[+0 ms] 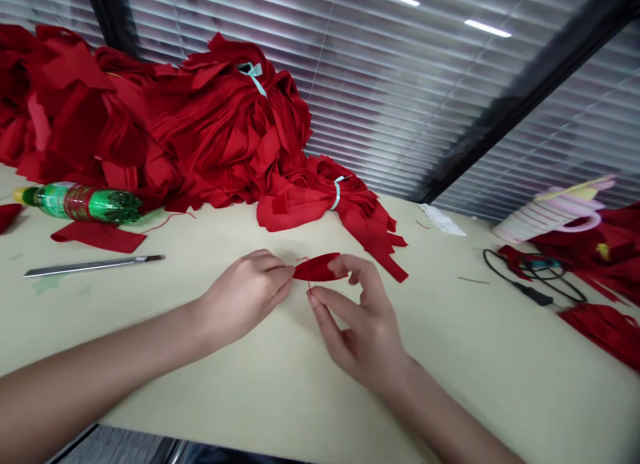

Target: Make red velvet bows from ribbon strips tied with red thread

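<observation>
Slatted window blinds point(380, 84) fill the background behind a pale worktable point(260, 401), and a large heap of red felt pieces point(215, 131) banked against the blinds serves as the landmark here. Directly in front of the heap, the person's left hand point(245, 297) and right hand point(360, 331) meet over a small pointed red felt petal point(316, 267), held just above the tabletop. The left hand's fingers are closed, pinching the petal's left tip. The right hand is spread wide, its forefinger at the petal's right end and its thumb below, with no firm grip that can be made out.

That light, two-point hold looks like the main risk: a loosened pinch could let the petal drop. A fine red thread point(309, 285) near the right thumb might also catch on the fingers. Loose red felt strips point(385, 254) trailing from the heap's right side lie close to the right hand and could snag it if it swings outward.

Left of the heap's front, a metal-bodied utility knife point(95, 266) lies on the table, a hazard if the left forearm sweeps that way. Open tabletop surrounds the hands in front of the heap, and the near table edge gives the most room, though anything dropped there could slide off.
</observation>
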`<action>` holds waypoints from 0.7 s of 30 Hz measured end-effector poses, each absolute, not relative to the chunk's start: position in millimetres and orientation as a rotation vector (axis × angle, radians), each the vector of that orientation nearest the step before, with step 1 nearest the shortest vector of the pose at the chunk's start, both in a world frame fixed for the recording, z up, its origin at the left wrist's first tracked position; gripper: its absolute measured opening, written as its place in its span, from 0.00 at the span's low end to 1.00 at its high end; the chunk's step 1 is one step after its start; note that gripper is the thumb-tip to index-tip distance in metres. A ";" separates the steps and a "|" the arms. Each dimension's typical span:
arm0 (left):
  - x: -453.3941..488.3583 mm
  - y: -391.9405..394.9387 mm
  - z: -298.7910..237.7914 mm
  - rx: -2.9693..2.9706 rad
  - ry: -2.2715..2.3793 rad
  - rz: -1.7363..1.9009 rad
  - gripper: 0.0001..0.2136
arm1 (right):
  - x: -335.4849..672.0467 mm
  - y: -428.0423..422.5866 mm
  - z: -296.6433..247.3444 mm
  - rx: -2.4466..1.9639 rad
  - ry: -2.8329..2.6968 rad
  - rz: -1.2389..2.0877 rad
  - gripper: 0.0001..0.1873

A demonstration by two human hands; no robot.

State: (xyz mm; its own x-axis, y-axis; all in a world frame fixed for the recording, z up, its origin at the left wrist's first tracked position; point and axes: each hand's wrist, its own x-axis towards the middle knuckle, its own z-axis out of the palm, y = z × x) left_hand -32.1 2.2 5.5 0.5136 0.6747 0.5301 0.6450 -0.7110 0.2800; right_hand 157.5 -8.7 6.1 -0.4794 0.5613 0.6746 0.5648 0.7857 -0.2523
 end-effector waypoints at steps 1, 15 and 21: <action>-32.0 2.6 5.1 2.683 1.184 0.972 0.09 | 156.2 -11.5 1.0 -0.812 -2.162 0.002 0.07; -27.3 -2.6 -2.2 2.564 1.225 0.867 0.31 | 142.6 10.4 27.2 -1.012 -2.054 0.647 0.09; -27.1 -3.2 -4.8 2.481 1.242 0.915 0.31 | 136.9 16.8 36.8 -0.836 -2.342 0.423 0.10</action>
State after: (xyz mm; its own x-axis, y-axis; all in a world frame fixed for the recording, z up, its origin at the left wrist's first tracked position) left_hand -27.1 -3.2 -4.8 0.4491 0.7818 0.4326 0.6450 -0.6187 0.4485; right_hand 136.9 16.8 36.8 -0.6152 0.6555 0.4380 0.4609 0.7497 -0.4748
